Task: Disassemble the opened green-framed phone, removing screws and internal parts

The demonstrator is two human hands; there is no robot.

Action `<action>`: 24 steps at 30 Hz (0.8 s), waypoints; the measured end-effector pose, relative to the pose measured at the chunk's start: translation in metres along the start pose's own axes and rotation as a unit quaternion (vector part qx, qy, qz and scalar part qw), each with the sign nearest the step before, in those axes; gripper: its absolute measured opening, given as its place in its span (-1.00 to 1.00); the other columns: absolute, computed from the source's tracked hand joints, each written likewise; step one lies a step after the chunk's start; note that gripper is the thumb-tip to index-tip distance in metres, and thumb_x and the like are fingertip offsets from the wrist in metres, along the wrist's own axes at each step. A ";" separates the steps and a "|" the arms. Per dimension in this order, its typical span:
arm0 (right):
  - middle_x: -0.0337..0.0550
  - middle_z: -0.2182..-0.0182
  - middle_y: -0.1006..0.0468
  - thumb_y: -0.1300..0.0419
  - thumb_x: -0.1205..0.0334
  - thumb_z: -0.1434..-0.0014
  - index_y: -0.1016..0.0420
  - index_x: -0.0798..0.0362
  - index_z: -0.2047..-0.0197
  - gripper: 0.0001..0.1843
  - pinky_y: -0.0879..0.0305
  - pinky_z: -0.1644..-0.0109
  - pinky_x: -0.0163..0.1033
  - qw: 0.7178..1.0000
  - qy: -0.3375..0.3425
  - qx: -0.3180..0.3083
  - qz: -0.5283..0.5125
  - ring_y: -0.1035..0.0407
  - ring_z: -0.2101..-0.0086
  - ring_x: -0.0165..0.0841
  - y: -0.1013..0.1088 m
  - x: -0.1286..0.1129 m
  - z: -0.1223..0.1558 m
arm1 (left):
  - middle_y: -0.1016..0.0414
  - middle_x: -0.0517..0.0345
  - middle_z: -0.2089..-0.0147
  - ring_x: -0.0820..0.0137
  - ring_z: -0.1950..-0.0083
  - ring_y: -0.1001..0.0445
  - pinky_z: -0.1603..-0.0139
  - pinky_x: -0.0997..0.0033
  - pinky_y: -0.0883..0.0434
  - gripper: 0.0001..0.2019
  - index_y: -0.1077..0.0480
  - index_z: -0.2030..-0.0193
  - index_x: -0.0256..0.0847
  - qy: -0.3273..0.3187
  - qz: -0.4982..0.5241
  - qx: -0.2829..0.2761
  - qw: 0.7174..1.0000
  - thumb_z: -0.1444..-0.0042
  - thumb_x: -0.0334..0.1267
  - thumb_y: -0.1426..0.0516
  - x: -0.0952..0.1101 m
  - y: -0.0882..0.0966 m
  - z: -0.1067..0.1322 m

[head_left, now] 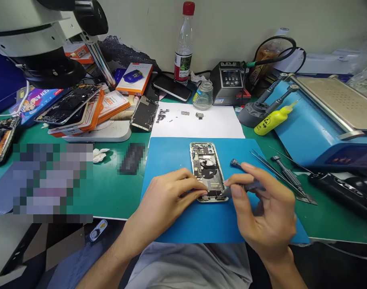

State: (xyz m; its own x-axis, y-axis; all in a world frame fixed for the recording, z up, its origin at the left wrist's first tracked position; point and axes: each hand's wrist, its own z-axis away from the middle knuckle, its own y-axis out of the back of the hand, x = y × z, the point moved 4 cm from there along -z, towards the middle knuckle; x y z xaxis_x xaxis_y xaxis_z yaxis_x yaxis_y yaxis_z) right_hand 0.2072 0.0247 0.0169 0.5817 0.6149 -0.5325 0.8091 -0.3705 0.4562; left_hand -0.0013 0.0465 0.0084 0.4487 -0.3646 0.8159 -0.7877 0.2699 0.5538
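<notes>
One opened phone [208,171], centre: left hand [171,194] touching, grip unclear; right hand [266,208] clamped on tool [253,186]; lower-end work seemingly needs steadiness.

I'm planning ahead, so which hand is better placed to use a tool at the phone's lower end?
Probably your right hand: it holds a slim tool, pointed toward the opened phone. Your left hand touches the phone's lower left, with no tool visible.
</notes>
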 end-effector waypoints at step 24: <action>-0.02 0.11 -0.76 -0.38 0.24 -0.47 -0.46 -0.06 -0.44 -0.47 -0.63 0.42 -0.20 0.991 -0.108 0.063 0.048 -0.61 0.42 -0.31 0.005 0.014 0.006 | -0.73 0.27 0.09 0.39 0.10 -0.69 0.12 0.42 -0.44 -0.86 -0.57 0.06 -0.13 0.011 0.009 0.012 1.000 -0.61 -0.31 -0.21 0.004 0.000 0.000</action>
State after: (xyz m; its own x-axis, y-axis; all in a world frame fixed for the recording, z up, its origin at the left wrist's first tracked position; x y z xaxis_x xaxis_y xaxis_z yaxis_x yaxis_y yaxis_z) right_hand 0.2200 0.0272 0.0073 0.6505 0.4139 -0.6368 0.7447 -0.5121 0.4279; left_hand 0.0007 0.0455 0.0115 0.4432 -0.3404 0.8293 -0.8059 0.2538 0.5349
